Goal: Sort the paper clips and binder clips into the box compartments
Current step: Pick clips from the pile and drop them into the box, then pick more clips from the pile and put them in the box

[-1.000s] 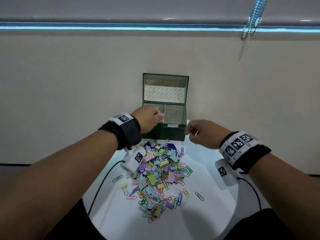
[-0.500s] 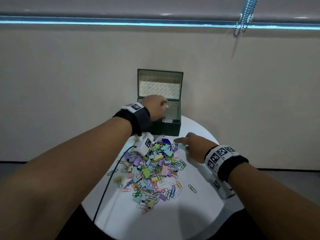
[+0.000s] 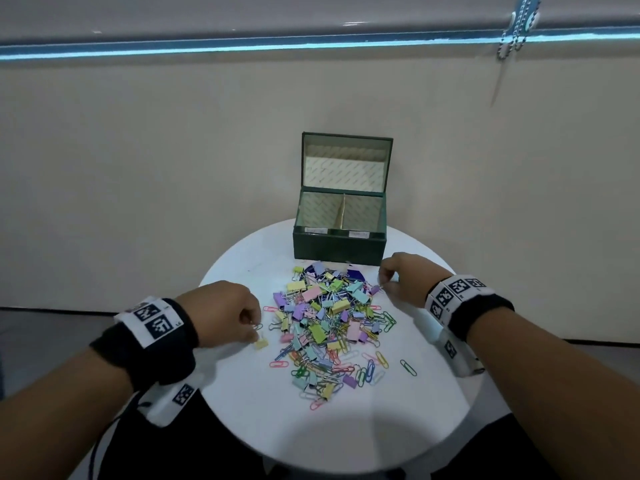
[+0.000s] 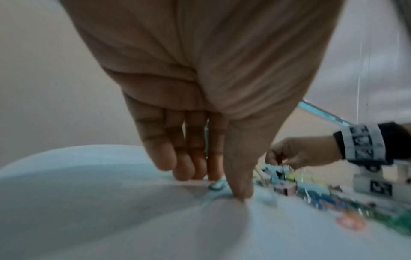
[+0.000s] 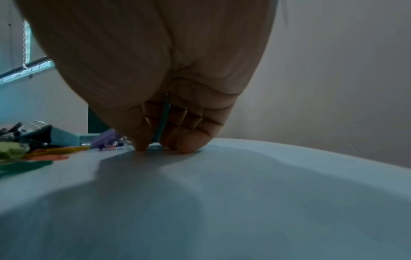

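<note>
A heap of pastel binder clips and coloured paper clips [image 3: 325,323] lies in the middle of the round white table [image 3: 346,431]. Behind it stands the open green box [image 3: 341,245] with two compartments side by side. At the heap's left edge, my left hand [image 3: 257,333] [image 4: 222,186] has its fingertips down on the table, pinching a yellow binder clip [image 3: 260,344]. My right hand [image 3: 382,285] [image 5: 155,147] is at the heap's upper right, pinching the wire of a purple binder clip [image 3: 375,289] [image 5: 104,139].
A beige wall rises right behind the box. A lone green paper clip [image 3: 408,367] lies to the right of the heap. A black cable [image 3: 100,445] hangs off the table's left edge. A blind chain [image 3: 516,32] hangs at top right.
My left hand has left the box and come down to the heap's left edge, closing on a clip. My right hand has stayed at the heap's upper right, now pinching.
</note>
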Available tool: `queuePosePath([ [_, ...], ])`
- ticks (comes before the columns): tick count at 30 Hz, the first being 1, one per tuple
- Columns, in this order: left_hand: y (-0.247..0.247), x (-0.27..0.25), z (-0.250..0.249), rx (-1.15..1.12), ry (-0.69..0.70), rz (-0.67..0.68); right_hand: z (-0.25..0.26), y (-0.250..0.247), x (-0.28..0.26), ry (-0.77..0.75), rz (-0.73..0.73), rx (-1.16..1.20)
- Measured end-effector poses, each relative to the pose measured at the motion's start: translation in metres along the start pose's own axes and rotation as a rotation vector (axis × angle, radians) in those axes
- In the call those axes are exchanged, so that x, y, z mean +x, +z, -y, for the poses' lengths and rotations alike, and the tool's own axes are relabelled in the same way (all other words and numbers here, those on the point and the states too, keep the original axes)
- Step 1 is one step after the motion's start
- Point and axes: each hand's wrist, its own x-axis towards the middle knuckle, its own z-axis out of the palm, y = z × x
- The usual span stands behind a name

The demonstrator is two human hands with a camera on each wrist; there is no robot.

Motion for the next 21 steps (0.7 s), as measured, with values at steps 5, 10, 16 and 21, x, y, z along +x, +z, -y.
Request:
queuePosePath([
  [5,0.009,0.001,0.0,-0.024,0.042,-0.055,-0.002,-0.005,-0.003,0.028,-0.069,0.029],
  [10,0.012,0.003,0.002,0.022,0.07,-0.129,-0.004,-0.007,-0.011,0.064,-0.045,0.076],
  [16,0.006,0.002,0.002,-0.039,0.037,-0.13,-0.005,-0.004,-0.016,0.094,-0.031,0.07],
  [21,0.007,0.005,-0.001,-0.018,0.047,-0.119,-0.001,-0.007,-0.019,0.068,-0.06,0.101],
])
